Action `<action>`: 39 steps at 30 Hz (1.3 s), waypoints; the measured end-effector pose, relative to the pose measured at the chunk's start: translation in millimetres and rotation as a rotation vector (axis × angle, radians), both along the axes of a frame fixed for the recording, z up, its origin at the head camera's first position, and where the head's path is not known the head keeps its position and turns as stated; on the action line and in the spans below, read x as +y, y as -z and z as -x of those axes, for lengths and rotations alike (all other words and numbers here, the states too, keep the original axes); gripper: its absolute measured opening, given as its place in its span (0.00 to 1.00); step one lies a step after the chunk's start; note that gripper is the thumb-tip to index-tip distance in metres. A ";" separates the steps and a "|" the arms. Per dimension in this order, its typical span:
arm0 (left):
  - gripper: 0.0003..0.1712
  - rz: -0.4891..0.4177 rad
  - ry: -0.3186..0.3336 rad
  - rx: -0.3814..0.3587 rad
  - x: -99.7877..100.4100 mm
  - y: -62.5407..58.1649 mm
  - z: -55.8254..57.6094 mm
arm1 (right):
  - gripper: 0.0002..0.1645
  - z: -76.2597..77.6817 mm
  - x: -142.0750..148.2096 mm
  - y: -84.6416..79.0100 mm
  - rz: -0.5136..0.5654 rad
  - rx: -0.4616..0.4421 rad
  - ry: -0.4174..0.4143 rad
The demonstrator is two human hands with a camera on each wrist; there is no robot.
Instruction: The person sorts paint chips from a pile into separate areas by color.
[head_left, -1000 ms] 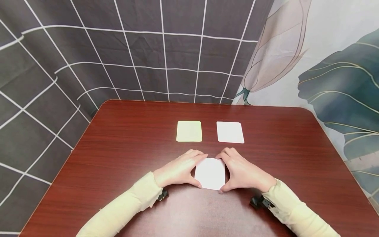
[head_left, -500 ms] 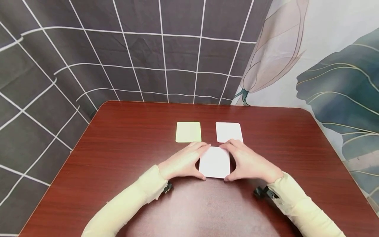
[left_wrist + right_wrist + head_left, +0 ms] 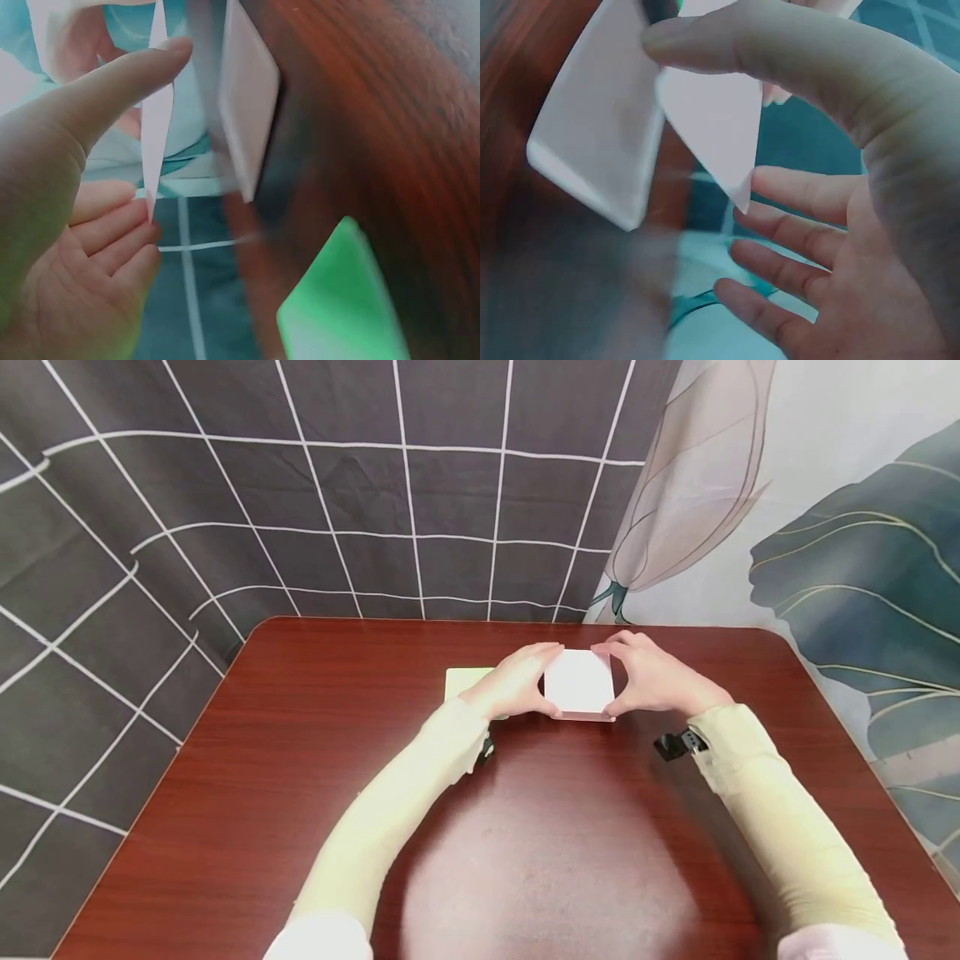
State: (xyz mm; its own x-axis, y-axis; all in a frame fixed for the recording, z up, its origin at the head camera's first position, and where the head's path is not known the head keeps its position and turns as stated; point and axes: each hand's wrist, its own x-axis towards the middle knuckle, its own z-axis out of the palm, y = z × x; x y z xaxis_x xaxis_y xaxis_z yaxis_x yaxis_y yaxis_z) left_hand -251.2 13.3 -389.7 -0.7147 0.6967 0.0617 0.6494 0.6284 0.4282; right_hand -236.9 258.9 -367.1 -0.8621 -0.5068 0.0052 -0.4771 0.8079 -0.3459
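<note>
Both hands hold one thin white square card level above the table. My left hand grips its left side, thumb at the near corner and fingertips at the far one. On the opposite side, my right hand pinches the card in the same way. Below it lies a white square pad, nearly all covered in the head view. The wrist views show a gap between the card and the pad. A light green square pad lies left of them, partly behind my left hand.
The reddish-brown wooden table carries these things, its far edge just beyond the pads. A dark curtain with white grid lines and a leaf-patterned curtain hang behind it.
Both hands have carried the white card away from the body and slightly right, from the table's middle to above the white pad. The left forearm now overlaps part of the green pad.
</note>
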 end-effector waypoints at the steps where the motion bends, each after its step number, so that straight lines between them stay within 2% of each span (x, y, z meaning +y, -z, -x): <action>1: 0.58 0.009 -0.004 -0.016 3.3 2.5 2.1 | 0.55 4.3 1.5 4.0 -0.014 -0.021 -0.003; 7: 0.57 0.031 -0.004 -0.126 14.6 19.5 7.2 | 0.51 15.7 6.9 26.6 -0.023 -0.122 -0.014; 13: 0.57 0.052 0.000 -0.152 15.3 29.9 9.3 | 0.53 16.6 10.2 35.8 -0.021 -0.175 0.024; 29: 0.58 0.017 -0.022 -0.192 19.8 35.7 11.8 | 0.51 13.9 11.1 41.4 -0.004 -0.196 0.049; 35: 0.60 -0.036 -0.048 -0.184 19.1 37.2 7.2 | 0.51 13.2 13.4 43.1 0.000 -0.193 0.050; 39: 0.60 -0.069 -0.052 -0.138 12.3 32.5 2.5 | 0.52 10.3 18.0 42.0 0.053 -0.185 0.080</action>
